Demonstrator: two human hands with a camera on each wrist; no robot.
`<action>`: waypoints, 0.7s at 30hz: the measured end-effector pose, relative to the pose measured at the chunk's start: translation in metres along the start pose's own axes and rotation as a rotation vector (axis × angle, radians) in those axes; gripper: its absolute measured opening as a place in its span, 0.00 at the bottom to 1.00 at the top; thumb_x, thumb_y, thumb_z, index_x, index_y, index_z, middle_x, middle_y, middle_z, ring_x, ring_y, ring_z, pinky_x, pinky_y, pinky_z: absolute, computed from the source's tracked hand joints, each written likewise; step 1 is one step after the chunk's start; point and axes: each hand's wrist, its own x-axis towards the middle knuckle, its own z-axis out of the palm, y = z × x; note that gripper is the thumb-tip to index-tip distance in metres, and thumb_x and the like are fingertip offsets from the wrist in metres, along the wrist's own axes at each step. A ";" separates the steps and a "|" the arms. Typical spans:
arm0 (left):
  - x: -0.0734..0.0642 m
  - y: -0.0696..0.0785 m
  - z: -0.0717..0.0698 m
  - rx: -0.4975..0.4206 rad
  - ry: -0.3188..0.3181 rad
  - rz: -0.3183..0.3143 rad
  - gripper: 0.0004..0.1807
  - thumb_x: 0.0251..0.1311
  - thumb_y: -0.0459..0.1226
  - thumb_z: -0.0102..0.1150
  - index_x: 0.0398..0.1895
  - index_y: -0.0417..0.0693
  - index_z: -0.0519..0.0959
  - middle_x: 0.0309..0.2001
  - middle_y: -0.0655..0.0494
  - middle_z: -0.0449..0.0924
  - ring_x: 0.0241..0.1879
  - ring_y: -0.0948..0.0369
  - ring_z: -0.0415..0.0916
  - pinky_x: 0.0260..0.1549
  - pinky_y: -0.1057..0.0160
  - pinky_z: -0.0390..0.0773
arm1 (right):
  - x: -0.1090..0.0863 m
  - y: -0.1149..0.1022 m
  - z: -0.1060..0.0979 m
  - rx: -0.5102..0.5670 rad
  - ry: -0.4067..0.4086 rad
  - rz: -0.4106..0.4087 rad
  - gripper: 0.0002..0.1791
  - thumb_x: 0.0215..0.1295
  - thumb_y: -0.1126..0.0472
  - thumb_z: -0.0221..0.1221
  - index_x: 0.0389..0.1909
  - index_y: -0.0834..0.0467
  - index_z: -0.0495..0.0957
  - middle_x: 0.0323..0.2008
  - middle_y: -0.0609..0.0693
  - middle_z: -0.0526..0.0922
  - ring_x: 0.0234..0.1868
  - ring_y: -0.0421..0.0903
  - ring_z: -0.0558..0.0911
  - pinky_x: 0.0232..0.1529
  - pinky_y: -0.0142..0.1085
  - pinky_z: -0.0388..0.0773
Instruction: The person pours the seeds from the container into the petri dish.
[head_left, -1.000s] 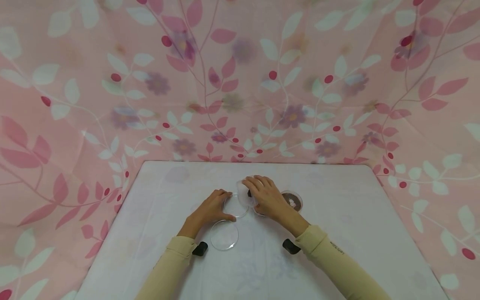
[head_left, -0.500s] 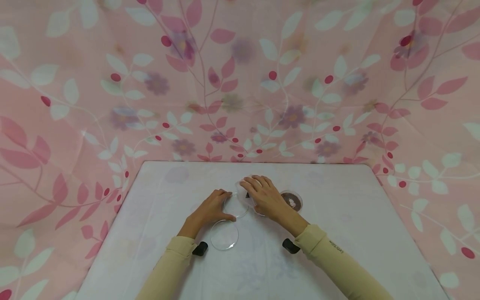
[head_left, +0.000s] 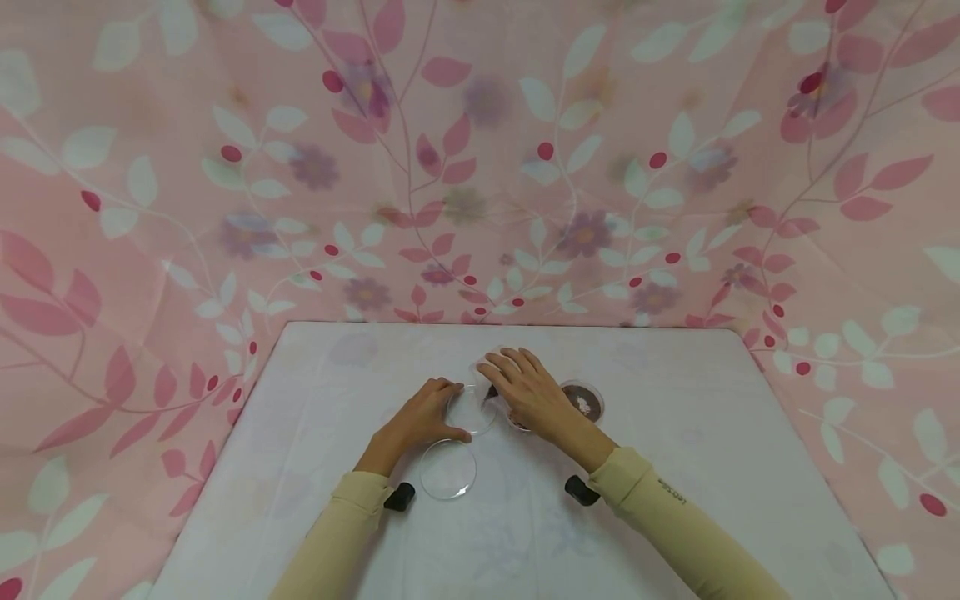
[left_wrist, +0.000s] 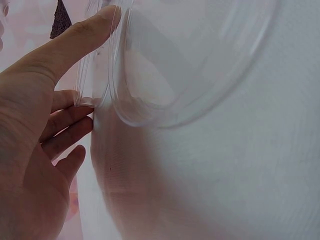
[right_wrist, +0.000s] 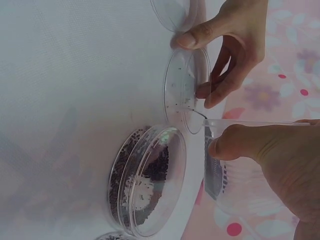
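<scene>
My left hand (head_left: 426,415) grips the rim of a clear petri dish (head_left: 472,414) between thumb and fingers. A few small dark specks lie in that dish (right_wrist: 172,82) in the right wrist view. My right hand (head_left: 534,393) holds a clear plastic container (right_wrist: 245,192), tipped towards the dish. Dark granules (right_wrist: 212,175) are gathered near the container's lower edge, and a thin trickle of them falls into the dish. The left wrist view shows the thumb on the dish's edge (left_wrist: 120,65).
A round clear dish or lid (head_left: 448,471) lies in front of my left hand. A petri dish with dark granules and white bits (right_wrist: 145,185) stands partly under my right hand. Another filled dish (head_left: 583,402) is to its right. A floral curtain (head_left: 480,167) hangs behind the table.
The container in my right hand has tipped slightly further, and the dark granules in it have shifted towards the dish. My left hand and the dish have stayed in place.
</scene>
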 end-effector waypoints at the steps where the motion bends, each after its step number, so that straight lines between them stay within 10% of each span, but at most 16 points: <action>1: 0.000 0.000 0.000 -0.001 -0.001 -0.001 0.52 0.38 0.61 0.76 0.68 0.48 0.70 0.61 0.53 0.73 0.62 0.56 0.68 0.66 0.52 0.70 | 0.000 0.000 -0.001 -0.003 0.004 -0.002 0.56 0.38 0.52 0.80 0.71 0.54 0.61 0.68 0.53 0.68 0.70 0.55 0.67 0.72 0.51 0.63; 21: 0.000 -0.001 0.001 0.023 0.005 0.019 0.53 0.38 0.63 0.75 0.67 0.48 0.71 0.60 0.53 0.74 0.60 0.56 0.69 0.64 0.52 0.73 | 0.000 -0.001 -0.004 -0.034 0.052 -0.003 0.42 0.54 0.59 0.71 0.70 0.52 0.64 0.68 0.52 0.70 0.69 0.54 0.68 0.73 0.50 0.62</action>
